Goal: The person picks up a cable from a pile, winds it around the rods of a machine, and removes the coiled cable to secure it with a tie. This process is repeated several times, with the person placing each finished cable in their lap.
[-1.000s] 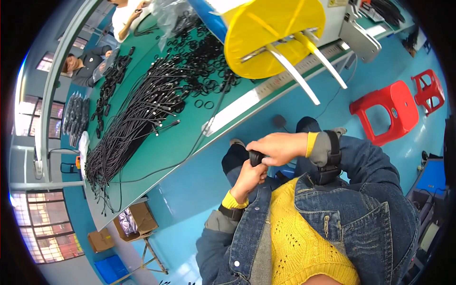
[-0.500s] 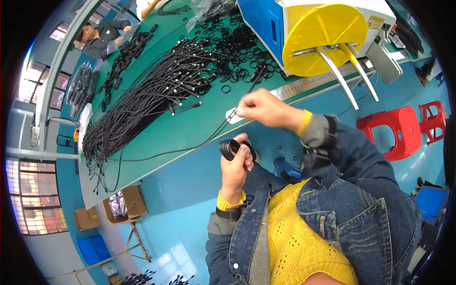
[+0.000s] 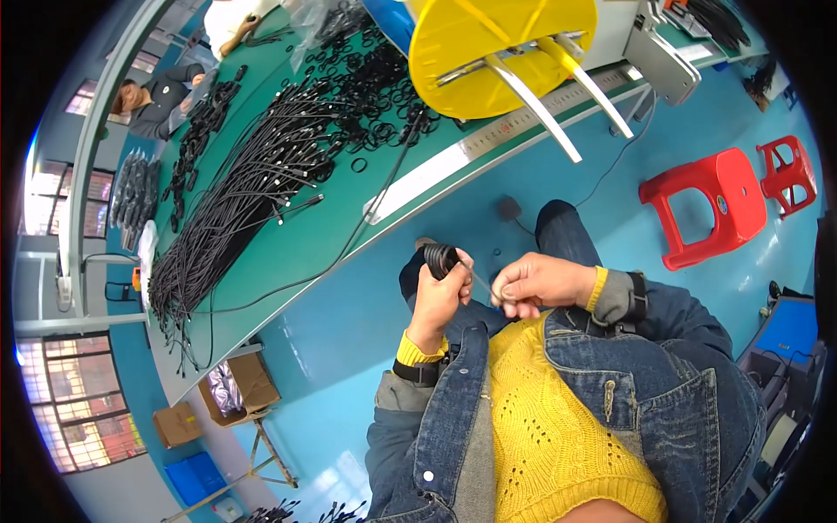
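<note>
One black coil [image 3: 438,259] between left fingers [image 3: 457,277]

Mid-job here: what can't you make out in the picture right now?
Head view throughout.
What the right hand may pinch: blurred, covered by the hand.
Lower part of the black cable coil: hidden by the left hand.
White-and-blue machine: cut off by the top edge.
Dark cables, lower left: cut off by bottom edge.

Left hand [image 3: 440,298] gripping coiled black cable [image 3: 438,260]. Right hand [image 3: 545,281] near, fingertips bunched, contents unclear. Green tabletop [image 3: 272,261]: black cable bundle [image 3: 248,196], scattered black rings [image 3: 379,96]. Yellow disc [image 3: 462,87] juts past edge. Red stool [image 3: 737,192] on floor [image 3: 680,139], right.
</note>
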The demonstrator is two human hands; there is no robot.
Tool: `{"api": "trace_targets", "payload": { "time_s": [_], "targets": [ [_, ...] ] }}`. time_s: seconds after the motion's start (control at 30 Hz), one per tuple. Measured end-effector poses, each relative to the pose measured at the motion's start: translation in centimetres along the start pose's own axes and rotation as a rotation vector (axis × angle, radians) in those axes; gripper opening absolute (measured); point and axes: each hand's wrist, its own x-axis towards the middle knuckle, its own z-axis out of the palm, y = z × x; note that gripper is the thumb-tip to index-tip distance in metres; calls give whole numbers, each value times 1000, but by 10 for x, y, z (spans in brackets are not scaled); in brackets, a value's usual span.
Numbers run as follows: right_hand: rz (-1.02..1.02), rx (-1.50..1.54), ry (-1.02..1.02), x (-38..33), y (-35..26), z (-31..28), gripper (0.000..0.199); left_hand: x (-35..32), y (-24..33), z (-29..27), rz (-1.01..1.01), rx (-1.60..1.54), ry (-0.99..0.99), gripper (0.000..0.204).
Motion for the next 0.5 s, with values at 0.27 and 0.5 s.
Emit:
{"api": "trace_targets", "payload": {
  "time_s": [0.27,0.5],
  "targets": [
    [-312,-886,119,-7,-57,-6,45,-10,12,22,-165,240,-178,10],
    [-448,-1173,-3,26,-42,2,47,-5,7,25,-217,389,-169,11]
  ]
}}
